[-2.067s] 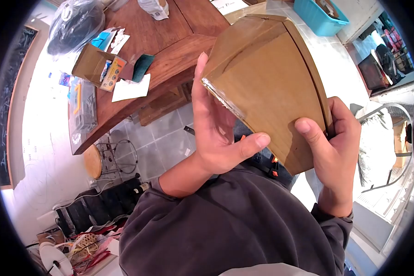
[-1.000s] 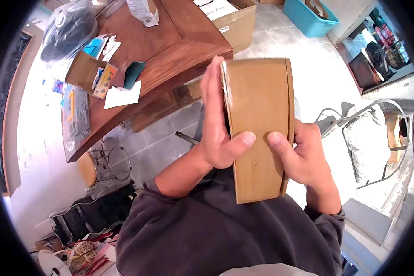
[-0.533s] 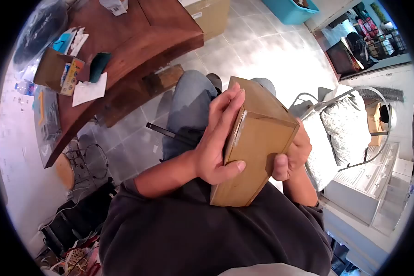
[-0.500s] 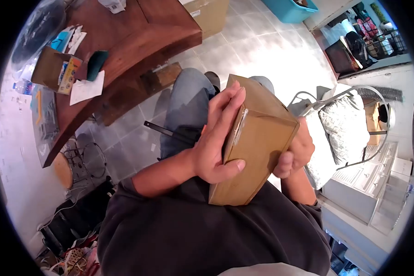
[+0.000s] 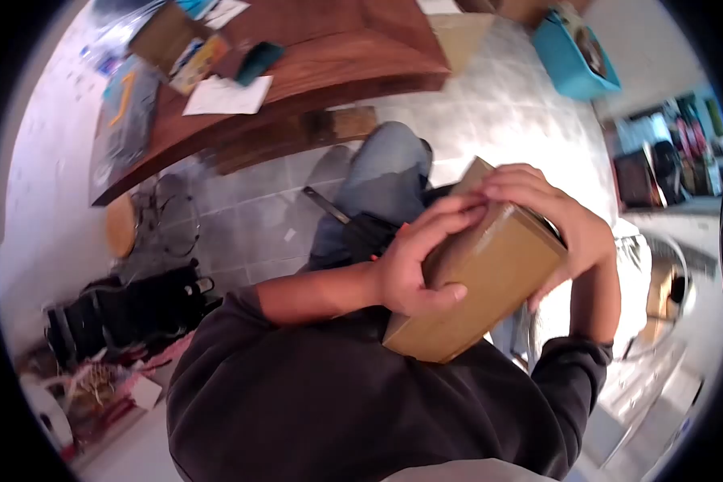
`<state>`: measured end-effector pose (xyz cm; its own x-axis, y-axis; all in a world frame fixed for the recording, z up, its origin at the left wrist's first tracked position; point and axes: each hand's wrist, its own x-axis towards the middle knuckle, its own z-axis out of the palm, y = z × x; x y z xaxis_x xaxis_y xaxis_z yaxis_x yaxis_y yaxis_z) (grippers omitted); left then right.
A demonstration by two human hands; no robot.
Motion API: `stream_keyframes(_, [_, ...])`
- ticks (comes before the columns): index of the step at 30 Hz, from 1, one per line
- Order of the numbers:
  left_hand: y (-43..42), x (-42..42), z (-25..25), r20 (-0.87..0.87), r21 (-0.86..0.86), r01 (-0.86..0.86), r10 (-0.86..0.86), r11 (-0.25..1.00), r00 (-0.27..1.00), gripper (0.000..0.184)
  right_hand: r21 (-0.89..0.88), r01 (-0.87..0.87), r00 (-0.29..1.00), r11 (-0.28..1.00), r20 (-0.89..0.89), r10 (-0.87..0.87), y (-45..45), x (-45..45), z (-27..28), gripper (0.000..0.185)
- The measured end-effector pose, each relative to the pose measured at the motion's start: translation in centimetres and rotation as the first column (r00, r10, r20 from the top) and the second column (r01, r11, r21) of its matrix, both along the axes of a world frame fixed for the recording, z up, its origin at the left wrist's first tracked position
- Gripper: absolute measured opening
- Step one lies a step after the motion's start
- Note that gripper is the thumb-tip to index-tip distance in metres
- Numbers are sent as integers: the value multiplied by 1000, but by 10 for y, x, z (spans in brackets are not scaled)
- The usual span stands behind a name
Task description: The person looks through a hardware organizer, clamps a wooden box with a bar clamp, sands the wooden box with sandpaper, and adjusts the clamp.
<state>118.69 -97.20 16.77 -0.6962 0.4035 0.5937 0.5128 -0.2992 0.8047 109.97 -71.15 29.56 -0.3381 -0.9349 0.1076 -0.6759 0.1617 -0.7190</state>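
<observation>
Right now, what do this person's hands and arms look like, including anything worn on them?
The left hand and right hand are bare, with no gloves, watch or ring visible. Loose, plain dark sleeves end in folds partway along the forearms.

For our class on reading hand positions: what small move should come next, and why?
Probably, ease the fingertips of the right hand along the pale edge of the brown piece: they sit near that edge's upper end, while the left hand holds the side.
</observation>
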Motion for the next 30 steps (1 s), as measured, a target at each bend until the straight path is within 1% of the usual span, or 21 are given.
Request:
stream_keyframes(1, [-5,1,2,-19,-9,-24,24,1000,1000,82,-25,-6,1000,1000,22,6,-9,-2,6,122])
stream_keyframes(3, [-18,3,6,-84,-17,-64,63,998,994,78,10,-9,1000,1000,-23,9,-15,1,29,117])
stream_keyframes(5, [-35,4,6,113,111,118,-131,987,985,81,9,9,999,1000,-31,-9,-23,7,43,113])
stream_keyframes(6, [-40,4,9,161,82,191,-202,978,966,84,32,18,998,999,-68,-16,-24,12,47,114])
stream_keyframes(7, [-42,4,14,152,78,186,-196,979,969,84,59,26,994,998,-109,-20,-27,15,51,116])
stream_keyframes(9, [-42,7,28,-65,-99,158,-165,982,984,93,-15,25,993,1000,-119,-27,-30,23,54,120])
stream_keyframes(10, [-39,12,31,-111,-170,110,-130,979,985,115,9,115,987,993,-111,-114,-29,29,65,124])
stream_keyframes(11, [-36,18,34,-107,-171,107,-127,979,986,115,33,206,974,978,-101,-202,-28,31,76,128])
stream_keyframes(12, [-31,25,38,0,-225,98,-101,969,995,124,14,254,956,967,-158,-248,-25,30,85,133])
stream_keyframes(13, [-28,31,41,99,-277,95,-70,956,993,134,8,350,929,937,-132,-346,-20,35,84,135])
stream_keyframes(14, [-27,35,45,91,-349,31,1,937,996,142,33,421,901,907,-130,-414,-19,41,81,133])
stream_keyframes(15, [-26,36,48,91,-337,42,-12,940,996,142,64,495,865,867,-131,-484,-18,48,76,132])
stream_keyframes(17, [-22,43,49,237,-485,71,53,871,970,126,135,569,822,811,-108,-559,-17,67,59,128])
stream_keyframes(18, [-17,46,42,287,-442,107,28,891,957,114,205,590,804,781,-62,-591,-16,75,55,128])
stream_keyframes(21, [-14,53,25,339,-366,159,-27,917,941,107,234,506,845,830,57,-531,12,76,31,133])
stream_keyframes(22, [-14,54,22,346,-366,172,-38,915,938,107,225,546,789,807,186,-586,22,80,18,132])
stream_keyframes(24, [-8,53,21,262,-394,95,13,914,965,109,228,635,631,738,399,-665,29,93,5,125])
stream_keyframes(25, [-7,51,24,263,-400,97,13,911,965,109,224,636,629,739,404,-664,33,96,-1,125])
stream_keyframes(27, [-14,41,32,321,-452,225,-77,863,944,104,176,649,639,740,401,-656,43,95,-14,120])
stream_keyframes(28, [-22,31,32,315,-468,210,-60,858,947,104,182,631,672,754,358,-649,50,97,-19,119])
stream_keyframes(30, [-48,1,30,94,-451,104,-69,886,993,89,157,650,647,744,398,-650,47,102,-18,117])
